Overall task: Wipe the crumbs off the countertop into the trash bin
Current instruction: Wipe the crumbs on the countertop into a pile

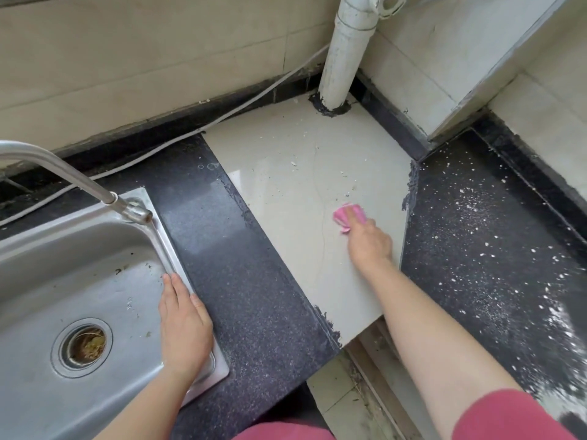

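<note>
Beige tiled walls (127, 58), white pipe (344, 52) in corner.

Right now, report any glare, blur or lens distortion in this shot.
Head view: wide-angle bending curves the faucet and the wall tiles; soft glare sits on the beige tile and the sink rim; the crumb-covered dark countertop smears toward the lower right corner; the right hand on the pink cloth looks slightly soft; light is even, shadows faint.

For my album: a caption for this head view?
Right hand wipes crumbs with pink cloth; left hand rests on sink.
</note>
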A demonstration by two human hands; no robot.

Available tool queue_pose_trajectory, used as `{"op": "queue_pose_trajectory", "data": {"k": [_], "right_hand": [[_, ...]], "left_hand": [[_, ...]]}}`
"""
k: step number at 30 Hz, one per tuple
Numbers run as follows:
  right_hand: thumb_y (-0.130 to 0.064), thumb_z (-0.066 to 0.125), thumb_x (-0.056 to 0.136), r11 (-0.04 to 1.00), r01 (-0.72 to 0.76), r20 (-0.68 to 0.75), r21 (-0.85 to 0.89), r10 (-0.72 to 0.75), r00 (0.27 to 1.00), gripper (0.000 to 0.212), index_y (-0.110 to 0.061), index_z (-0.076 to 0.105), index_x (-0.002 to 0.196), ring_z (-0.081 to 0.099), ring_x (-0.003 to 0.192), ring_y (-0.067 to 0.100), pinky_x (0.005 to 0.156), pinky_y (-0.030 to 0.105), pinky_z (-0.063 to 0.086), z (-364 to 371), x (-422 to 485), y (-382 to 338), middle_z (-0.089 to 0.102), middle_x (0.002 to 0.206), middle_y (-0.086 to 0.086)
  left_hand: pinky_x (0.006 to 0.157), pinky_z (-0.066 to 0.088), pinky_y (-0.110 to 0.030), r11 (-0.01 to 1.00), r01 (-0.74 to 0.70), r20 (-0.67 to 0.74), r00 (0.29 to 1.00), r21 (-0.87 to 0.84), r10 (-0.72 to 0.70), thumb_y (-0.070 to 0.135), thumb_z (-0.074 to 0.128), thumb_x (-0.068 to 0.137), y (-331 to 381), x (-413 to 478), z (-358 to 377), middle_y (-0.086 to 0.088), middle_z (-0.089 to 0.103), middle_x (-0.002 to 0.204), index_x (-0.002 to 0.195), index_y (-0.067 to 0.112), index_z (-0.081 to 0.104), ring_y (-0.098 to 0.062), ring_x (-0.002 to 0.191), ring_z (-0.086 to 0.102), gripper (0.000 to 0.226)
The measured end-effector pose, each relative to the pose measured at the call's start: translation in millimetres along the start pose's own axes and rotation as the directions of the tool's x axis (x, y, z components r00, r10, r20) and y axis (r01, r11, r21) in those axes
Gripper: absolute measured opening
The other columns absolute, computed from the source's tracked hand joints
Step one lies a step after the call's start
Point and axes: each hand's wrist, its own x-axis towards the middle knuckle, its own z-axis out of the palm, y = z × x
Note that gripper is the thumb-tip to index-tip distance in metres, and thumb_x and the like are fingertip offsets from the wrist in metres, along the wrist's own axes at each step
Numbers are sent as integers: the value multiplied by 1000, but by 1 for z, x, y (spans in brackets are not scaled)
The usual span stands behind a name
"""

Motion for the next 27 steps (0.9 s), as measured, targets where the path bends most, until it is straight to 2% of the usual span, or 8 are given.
{"op": "queue_pose_trajectory", "data": {"k": [3,6,11,15,18,20,24,27], "right_hand": [[-17,39,101,995,-71,-59,73,75,995,53,-32,25,150,63,94,34,83,41,47,-12,-4,16,54,129,19],[-27,40,99,975,149,-109,163,-132,985,51,-32,31,149,56,74,25,73,34,46,7,-46,-12,60,123,15],[-16,45,97,907,416,-24,62,-415,909,53,-31,36,147,62,75,29,68,39,49,44,-97,-37,60,105,15],[-8,36,99,992,119,-6,-37,-119,993,58,-39,26,147,55,68,19,57,31,44,29,-64,29,54,117,13],[-10,40,98,987,-147,-12,-57,147,989,56,-33,26,147,56,72,27,64,35,42,7,-47,72,56,113,16],[-19,39,101,984,-181,-65,8,181,981,49,-33,27,146,49,63,23,61,34,43,0,-52,74,58,114,17],[-43,18,97,981,149,-43,126,-144,989,54,-35,30,149,61,78,25,67,31,49,17,-99,28,58,129,12],[-27,48,96,907,420,-32,34,-419,907,50,-28,41,145,62,70,26,65,41,55,42,-138,16,66,101,13]], "left_hand": [[120,6,-37,999,34,-24,999,-26,-34,9,27,100,5,0,1,-25,11,157,147,-9,13,-32,147,10,52],[120,10,-41,992,85,-70,993,-89,-92,4,29,99,16,0,4,-28,14,155,146,-11,16,-36,145,14,52],[118,11,-42,979,124,-105,984,-161,-142,2,29,98,24,0,7,-28,15,155,146,-10,16,-41,142,17,51],[117,14,-45,979,121,-120,983,-161,-142,2,29,98,23,-2,7,-29,16,154,146,-10,17,-44,140,20,52],[118,13,-44,979,114,-117,984,-169,-135,2,29,97,22,-2,6,-29,16,154,147,-10,16,-43,141,19,52],[118,13,-45,980,99,-125,985,-173,-121,1,29,97,22,-2,7,-31,16,153,146,-12,17,-44,140,19,52],[116,15,-47,979,83,-147,983,-185,-111,-2,30,96,24,-3,6,-34,18,151,144,-14,18,-48,137,24,51],[114,17,-50,982,63,-151,984,-177,-91,-3,31,95,24,-3,5,-37,20,149,142,-16,20,-52,133,26,50]]}}
